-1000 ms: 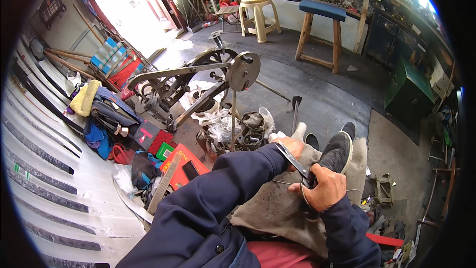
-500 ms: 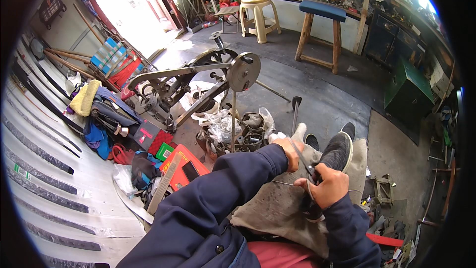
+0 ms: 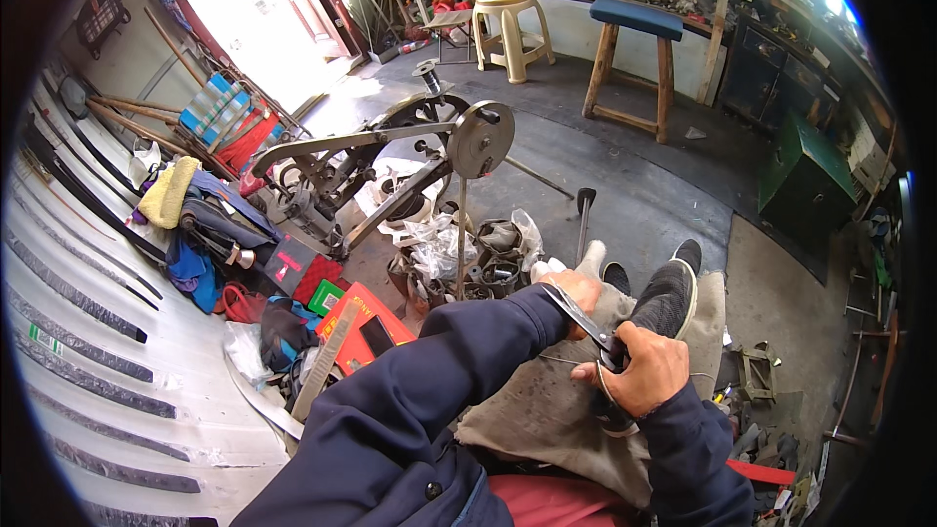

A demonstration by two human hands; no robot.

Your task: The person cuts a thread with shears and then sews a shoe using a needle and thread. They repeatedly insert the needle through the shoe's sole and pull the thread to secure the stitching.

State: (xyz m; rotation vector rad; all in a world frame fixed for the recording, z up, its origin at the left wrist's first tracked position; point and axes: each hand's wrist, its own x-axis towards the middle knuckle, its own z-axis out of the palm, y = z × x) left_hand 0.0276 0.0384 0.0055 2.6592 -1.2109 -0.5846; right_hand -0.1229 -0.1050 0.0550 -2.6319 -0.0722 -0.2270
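My right hand [image 3: 646, 367] grips a pair of scissors [image 3: 589, 323] by the handles. Their blades point up and left toward my left hand [image 3: 576, 295]. The left hand's fingers curl down beside a pale, cloth-like piece [image 3: 591, 260]; what they hold is hidden. Just beyond my right hand lies a dark knit shoe [image 3: 664, 304] with a pale sole edge, partly covered by that hand. A tan cloth [image 3: 532, 408] is spread over my lap, and a thin cord [image 3: 558, 360] crosses it.
A hand-cranked sewing machine [image 3: 478, 141] stands ahead to the left, above bags and tins [image 3: 498, 256]. A phone [image 3: 376, 336] lies on a red box [image 3: 363, 303]. Two stools [image 3: 634, 20] stand farther off. A green cabinet [image 3: 806, 178] is at right; scraps [image 3: 771, 449] lie below it.
The scissors have turned so their blades show broader and slightly parted. My right thumb has shifted a little on the handles. The left hand stays nearly in place.
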